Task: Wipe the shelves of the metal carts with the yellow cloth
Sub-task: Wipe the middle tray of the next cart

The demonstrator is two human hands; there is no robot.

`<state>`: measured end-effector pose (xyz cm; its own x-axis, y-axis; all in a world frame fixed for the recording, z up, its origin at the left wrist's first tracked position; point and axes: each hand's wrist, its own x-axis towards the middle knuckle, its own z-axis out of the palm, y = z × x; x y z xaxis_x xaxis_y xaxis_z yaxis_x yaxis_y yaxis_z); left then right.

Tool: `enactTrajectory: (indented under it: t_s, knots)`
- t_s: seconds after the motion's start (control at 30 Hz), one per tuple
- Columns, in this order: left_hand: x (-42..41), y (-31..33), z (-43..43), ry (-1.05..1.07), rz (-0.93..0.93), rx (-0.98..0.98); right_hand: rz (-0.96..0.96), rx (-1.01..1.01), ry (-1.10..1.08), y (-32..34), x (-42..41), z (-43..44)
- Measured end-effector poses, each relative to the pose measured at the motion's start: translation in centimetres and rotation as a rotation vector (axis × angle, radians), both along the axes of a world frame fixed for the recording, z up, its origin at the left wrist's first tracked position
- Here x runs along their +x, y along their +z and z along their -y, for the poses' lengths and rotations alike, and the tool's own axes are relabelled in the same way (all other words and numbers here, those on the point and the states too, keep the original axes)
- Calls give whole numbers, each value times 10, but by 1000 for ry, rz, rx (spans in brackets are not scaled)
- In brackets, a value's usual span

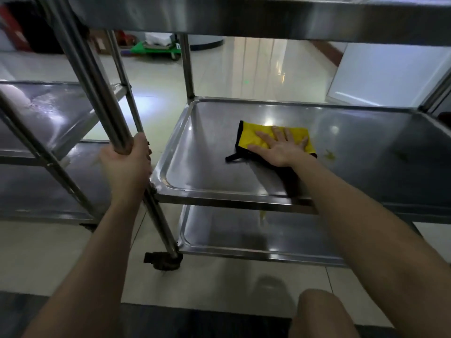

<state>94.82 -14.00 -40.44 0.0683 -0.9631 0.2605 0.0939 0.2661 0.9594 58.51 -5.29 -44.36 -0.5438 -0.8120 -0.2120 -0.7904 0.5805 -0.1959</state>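
The floor (pixel 256 69) is of pale glossy tiles that reflect the light in bright streaks. Far behind stands a green low trolley (pixel 138 48) with white things (pixel 157 39) on it, and at the far left a red object (pixel 12 25). At the right are a white panel (pixel 390 76) and a brown skirting board (pixel 327 51)

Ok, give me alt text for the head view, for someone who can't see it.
The right hand presses flat on the yellow cloth on the middle shelf of a metal cart, while the left hand grips an upright post at the cart's near corner. A lower shelf shows beneath, and a second cart stands to the left.
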Motion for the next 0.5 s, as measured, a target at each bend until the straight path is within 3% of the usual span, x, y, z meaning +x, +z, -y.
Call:
enactTrajectory:
  t_s: [0.23, 0.37, 0.5]
  knots:
    - [-4, -6, 4, 17, -19, -23, -14, -57, 48, 2, -13, 104]
    - [-2, -2, 3, 23, -25, -35, 4, -48, 218, 10, 64, 154]
    - [0, 5, -2, 50, -7, -1, -35, -50, 407, 7, 146, 139]
